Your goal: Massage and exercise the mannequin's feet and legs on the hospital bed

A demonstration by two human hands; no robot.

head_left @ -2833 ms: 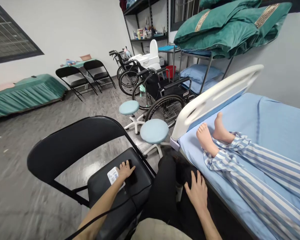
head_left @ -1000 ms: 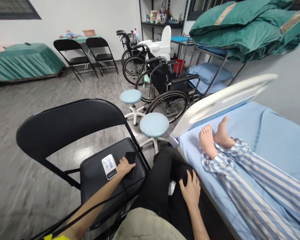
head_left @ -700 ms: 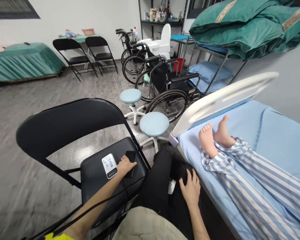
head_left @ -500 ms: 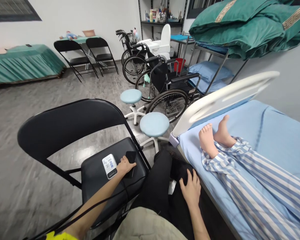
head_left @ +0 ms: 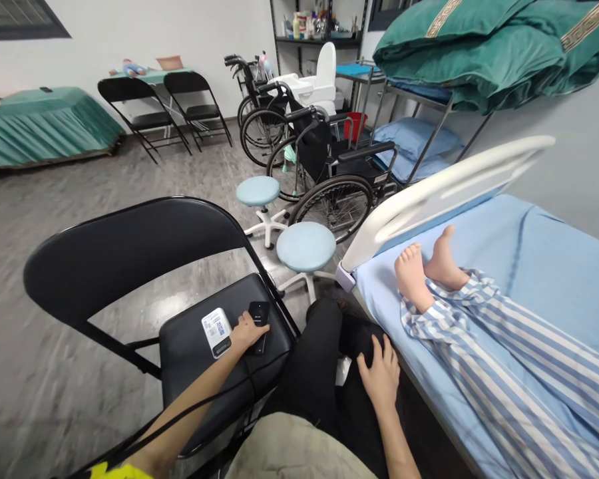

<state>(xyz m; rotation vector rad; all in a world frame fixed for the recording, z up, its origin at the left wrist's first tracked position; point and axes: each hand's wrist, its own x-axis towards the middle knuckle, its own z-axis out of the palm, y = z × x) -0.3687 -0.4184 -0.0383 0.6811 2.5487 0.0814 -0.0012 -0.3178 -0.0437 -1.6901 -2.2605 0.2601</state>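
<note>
My left hand (head_left: 247,332) reaches over a black smartphone (head_left: 260,309) that lies on the seat of a black folding chair (head_left: 194,379). The thumb is on the phone's right side and the fingers are bent at its left. Small light text shows on the phone's screen. Just left of the hand lies a white box-shaped device (head_left: 215,326) with a printed label and a dark panel at its lower end. My right hand (head_left: 382,376) rests on my black-trousered knee with fingers spread and holds nothing. A black cable (head_left: 199,402) runs along my left forearm.
To the right is a bed (head_left: 559,246) with mannequin legs (head_left: 499,352) in striped trousers. Two round stools (head_left: 307,246) and wheelchairs (head_left: 329,159) stand ahead. Further back are folding chairs (head_left: 144,120), a green-draped bed (head_left: 54,126) and a rack with green bedding (head_left: 494,60).
The phone's screen, dark before, now shows small text. My left hand has stayed at the phone, and my right hand still rests on the knee. The view has shifted slightly.
</note>
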